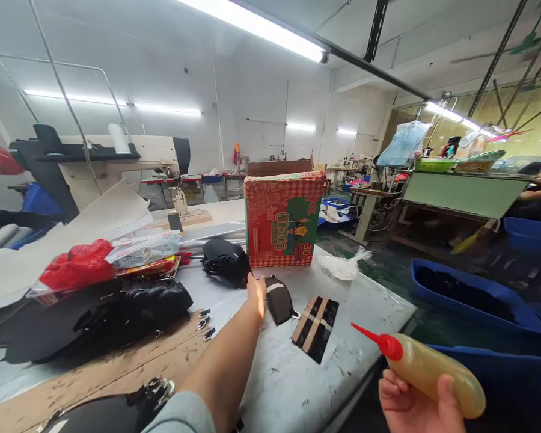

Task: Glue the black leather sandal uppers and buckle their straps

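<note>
On the table [279, 373], a red-and-green carton [264, 210] bears "30". The right hand [415, 404] wraps its grip around a yellowish, red-nozzled bottle [437, 368] beside the table; the left hand [256, 291] meets a rounded black piece [278, 304], pinching indeterminable.

Left hand [256, 290] boxed in: tall red-and-green printed cardboard box [282, 222] behind, crumpled black fabric pile [224, 261] left, flat black rounded piece [278, 302] right. Left forearm [229, 346] bars low crossing from the left. Open lane: silver-grey covered tabletop [369, 304] right of the flat brown-and-black striped panel [316, 328], low enough to pass over. Knotted clear plastic bag [340, 266] obstructs beside the box.
</note>
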Available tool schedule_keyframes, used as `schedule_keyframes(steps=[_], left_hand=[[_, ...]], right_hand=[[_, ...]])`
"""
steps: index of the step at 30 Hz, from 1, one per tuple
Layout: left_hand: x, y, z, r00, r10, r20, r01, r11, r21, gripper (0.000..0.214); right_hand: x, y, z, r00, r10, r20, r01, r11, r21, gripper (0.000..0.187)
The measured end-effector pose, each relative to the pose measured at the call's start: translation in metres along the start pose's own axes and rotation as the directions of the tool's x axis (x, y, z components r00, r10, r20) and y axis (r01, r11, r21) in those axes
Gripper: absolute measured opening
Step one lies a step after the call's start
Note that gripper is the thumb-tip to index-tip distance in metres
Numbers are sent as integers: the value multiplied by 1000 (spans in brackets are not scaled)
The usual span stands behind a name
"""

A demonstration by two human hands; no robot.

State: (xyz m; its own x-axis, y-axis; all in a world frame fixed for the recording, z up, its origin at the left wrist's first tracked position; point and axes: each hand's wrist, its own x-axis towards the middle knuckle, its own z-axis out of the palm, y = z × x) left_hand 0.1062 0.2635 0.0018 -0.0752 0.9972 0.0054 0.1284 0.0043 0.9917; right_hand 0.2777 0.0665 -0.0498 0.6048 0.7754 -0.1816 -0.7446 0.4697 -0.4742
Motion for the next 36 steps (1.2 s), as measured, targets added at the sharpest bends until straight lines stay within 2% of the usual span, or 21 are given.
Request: schedule_keyframes(steps=[2,4,7,10,11,12,14,16,18,20,22,25,28,30,32,34,36], left_hand=[[-3,7,-9,999,21,-45,-20,999,28,34],[-25,12,-25,997,44,-58,-41,998,51,32],[-91,8,-68,993,117,28,-119,987,105,26],[-174,-13,-125,985,116,126,-146,955,257,7],[-200,-23,-145,969,141,205,-216,882,418,7],[-222,-34,-164,963,153,223,-254,792,554,12],[-253,-52,-200,941,288,177,-317,574,755,17],[-264,-59,-230,889,451,79,-276,390,879,18],[-260,-55,-251,839,544,30,-208,269,940,17],[-249,-45,-261,855,517,44,-164,187,969,19],[-239,-34,-263,905,423,49,-130,164,978,20],[-233,-25,-257,933,359,3,-89,223,971,16],[-235,-27,-254,905,421,-68,-58,280,958,23],[-239,-30,-255,846,494,-199,-14,393,919,23],[-242,-34,-260,769,522,-368,7,569,822,19],[-244,-36,-263,720,472,-509,-13,742,670,16],[-244,-36,-261,688,404,-603,-72,865,497,17]], right_hand=[[1,6,4,999,46,-2,-46,999,8,57],[0,14,9,996,87,-7,-87,996,7,60],[-8,27,16,988,149,30,-149,989,-19,65],[-17,38,21,979,176,105,-168,982,-84,63],[-20,42,22,974,182,132,-168,979,-112,61],[-23,45,23,969,195,155,-174,975,-141,60],[-29,51,25,955,227,192,-193,964,-181,59],[-36,56,28,944,249,216,-209,959,-193,59],[-44,61,31,934,262,242,-219,957,-190,60],[-53,64,36,922,271,276,-225,956,-189,62],[-62,66,39,914,263,308,-212,959,-190,61],[-72,66,40,917,237,322,-176,962,-207,58],[-76,64,37,928,231,292,-161,956,-245,64],[-77,64,34,930,233,282,-156,950,-271,67],[-78,65,34,931,238,276,-156,945,-288,65],[-80,66,35,934,244,262,-164,943,-290,63],[-82,70,38,932,253,259,-176,942,-287,61]])
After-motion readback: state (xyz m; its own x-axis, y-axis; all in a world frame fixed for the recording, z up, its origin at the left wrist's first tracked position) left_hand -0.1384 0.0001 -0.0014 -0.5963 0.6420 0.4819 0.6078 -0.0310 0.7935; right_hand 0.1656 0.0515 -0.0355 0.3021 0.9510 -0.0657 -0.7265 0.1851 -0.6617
